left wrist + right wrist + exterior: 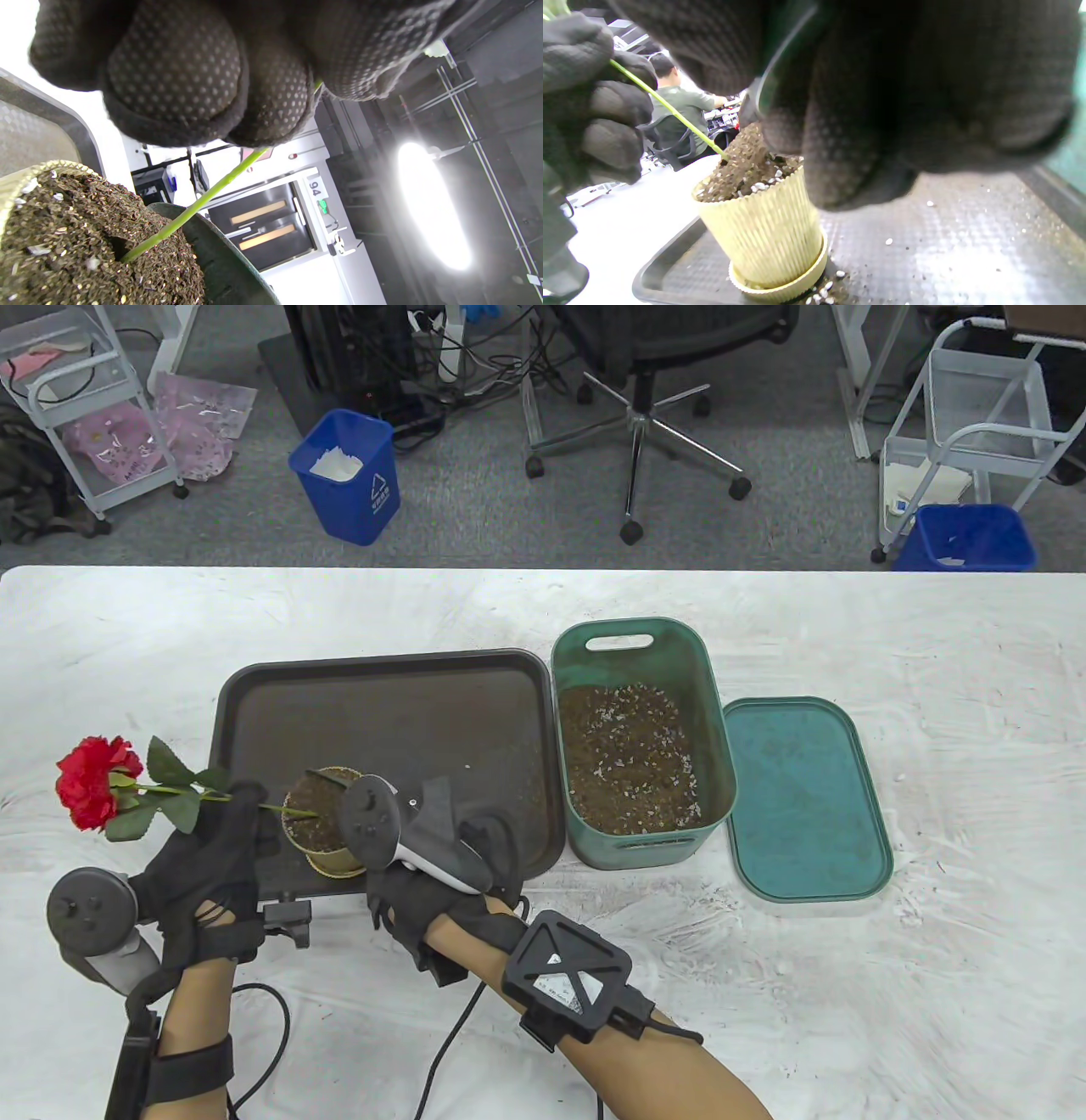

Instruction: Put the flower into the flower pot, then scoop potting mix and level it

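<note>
Your left grip point(212, 848) pinches the flower's stem point(199, 203), its tip stuck in the mix of the flower pot point(763, 237) at lower left of the tray point(475, 712), while your right grip point(424, 899) holds a dark scoop point(768, 89) over it.

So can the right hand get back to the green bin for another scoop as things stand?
Probably yes. The right hand holds a scoop over the flower pot, and the green bin stands open just to its right, lid set aside. Nothing lies between them but bare tray.
</note>
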Demonstrator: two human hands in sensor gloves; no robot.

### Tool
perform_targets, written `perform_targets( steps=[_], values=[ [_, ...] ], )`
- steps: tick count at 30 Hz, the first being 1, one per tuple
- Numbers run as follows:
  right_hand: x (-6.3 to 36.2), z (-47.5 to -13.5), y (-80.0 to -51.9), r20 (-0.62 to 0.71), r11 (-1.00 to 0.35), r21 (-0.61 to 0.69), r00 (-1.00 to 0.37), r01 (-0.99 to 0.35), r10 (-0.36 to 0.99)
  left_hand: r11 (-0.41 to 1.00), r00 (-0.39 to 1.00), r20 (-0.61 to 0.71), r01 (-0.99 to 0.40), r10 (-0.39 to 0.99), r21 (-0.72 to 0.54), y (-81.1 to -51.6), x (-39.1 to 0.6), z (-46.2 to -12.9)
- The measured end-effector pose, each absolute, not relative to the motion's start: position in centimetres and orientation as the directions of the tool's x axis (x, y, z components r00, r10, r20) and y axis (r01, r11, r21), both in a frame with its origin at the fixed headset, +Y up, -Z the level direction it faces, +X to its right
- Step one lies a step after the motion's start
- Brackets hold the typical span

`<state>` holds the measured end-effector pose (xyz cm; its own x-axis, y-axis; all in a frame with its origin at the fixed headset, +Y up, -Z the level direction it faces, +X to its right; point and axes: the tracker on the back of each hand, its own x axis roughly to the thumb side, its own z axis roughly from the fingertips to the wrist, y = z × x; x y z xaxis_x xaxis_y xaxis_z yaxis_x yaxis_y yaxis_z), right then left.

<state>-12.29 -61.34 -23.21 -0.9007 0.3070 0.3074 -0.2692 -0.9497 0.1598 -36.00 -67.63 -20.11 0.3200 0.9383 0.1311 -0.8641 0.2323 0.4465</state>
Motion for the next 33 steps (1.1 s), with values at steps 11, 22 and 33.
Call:
perform_targets(
  steps=[11, 22, 33],
  values=[
    [-13.0, -21.8, -62.0, 0.382, -0.979, -0.101, -0.915, -0.179, 0.128, 0.228, 0.315, 0.129, -0.865, 0.940, 0.447, -67.6, -36.0, -20.1],
    [-8.9, -21.0, -64.1, 0.207, -0.668, -0.102, -0.672, -0.737, 0.711, 0.217, 0.301, 0.121, -0.865, 0.946, 0.452, -67.6, -36.2, -20.0],
    [-8.1, -20.6, -70.5, 0.069, -0.199, 0.007, -0.198, -0.980, 0.978, 0.229, 0.316, 0.135, -0.868, 0.939, 0.440, -67.3, -35.7, -20.0]
  ],
)
